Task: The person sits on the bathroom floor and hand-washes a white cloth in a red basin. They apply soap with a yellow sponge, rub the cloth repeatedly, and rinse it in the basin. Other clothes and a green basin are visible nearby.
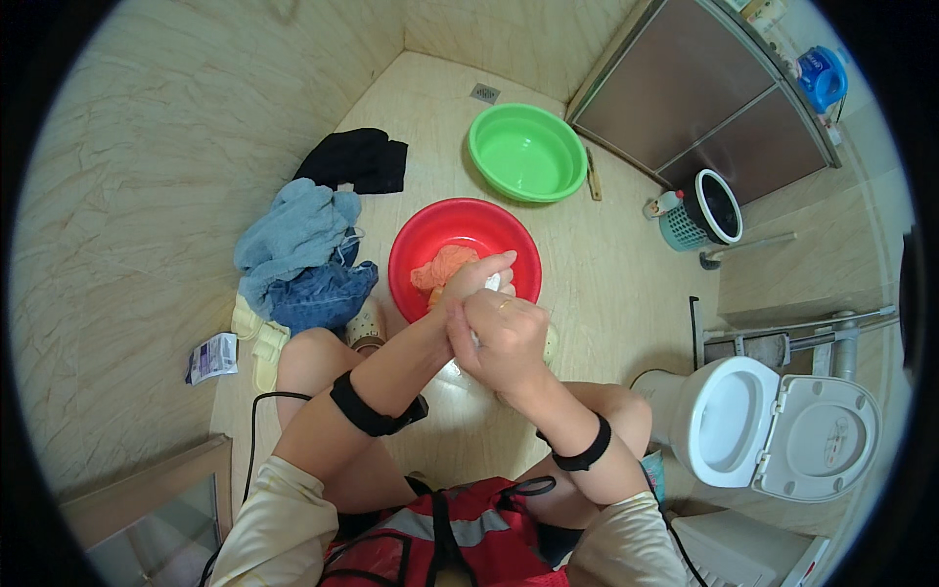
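Note:
My left hand [477,282] and my right hand [502,334] are pressed together above the near rim of a red plastic basin [502,220]. Both are closed around a small white cloth [493,282], of which only bits show between the fingers. Inside the basin lies an orange cloth [445,265], with a lighter orange piece partly hidden by my left hand. Beyond the red basin, to the right, stands a green plastic basin [527,150].
Blue denim [323,293], a light blue fleece garment [297,220] and black clothing [359,158] lie left. Yellow slippers [268,352] are near the wall. At right are a brush [593,176], a lined wastebasket [686,226] and a toilet [704,422].

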`<state>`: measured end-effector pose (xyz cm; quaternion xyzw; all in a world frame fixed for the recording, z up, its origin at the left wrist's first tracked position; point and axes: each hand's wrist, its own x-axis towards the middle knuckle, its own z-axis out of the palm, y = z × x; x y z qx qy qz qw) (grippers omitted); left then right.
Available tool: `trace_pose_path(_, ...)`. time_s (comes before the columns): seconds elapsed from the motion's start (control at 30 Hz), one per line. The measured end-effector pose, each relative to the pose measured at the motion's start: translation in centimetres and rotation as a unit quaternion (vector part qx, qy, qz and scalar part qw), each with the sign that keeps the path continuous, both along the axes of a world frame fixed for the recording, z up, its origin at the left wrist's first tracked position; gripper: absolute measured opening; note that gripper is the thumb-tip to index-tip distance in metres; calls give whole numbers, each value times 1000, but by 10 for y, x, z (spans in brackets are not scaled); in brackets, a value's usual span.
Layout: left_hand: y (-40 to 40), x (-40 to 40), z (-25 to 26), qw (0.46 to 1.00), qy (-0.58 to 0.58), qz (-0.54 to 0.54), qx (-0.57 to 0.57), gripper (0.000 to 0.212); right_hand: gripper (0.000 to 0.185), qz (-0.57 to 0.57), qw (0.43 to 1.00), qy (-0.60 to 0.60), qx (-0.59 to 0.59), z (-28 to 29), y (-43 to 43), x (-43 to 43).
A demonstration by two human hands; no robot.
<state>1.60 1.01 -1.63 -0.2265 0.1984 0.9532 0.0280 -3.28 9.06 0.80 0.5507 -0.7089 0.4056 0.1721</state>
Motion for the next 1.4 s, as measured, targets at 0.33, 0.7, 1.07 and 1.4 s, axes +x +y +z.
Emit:
trace_pose_path(0.33,-4,-2,2,1000,26,-8,10,27,15,28,999,42,21,1,2,1)
trace_pose_path(0.7,-4,-3,-23,989,126,-11,78,24,30,40,998,11,42,13,4,8)
trace_pose_path(1.07,-8,-2,-7,975,195,-41,99,26,20,-2,999,21,38,-4,2,7)
trace_pose_path(1.4,-1,1,-11,991,105,39,70,24,21,17,997,64,30,-5,0,2)
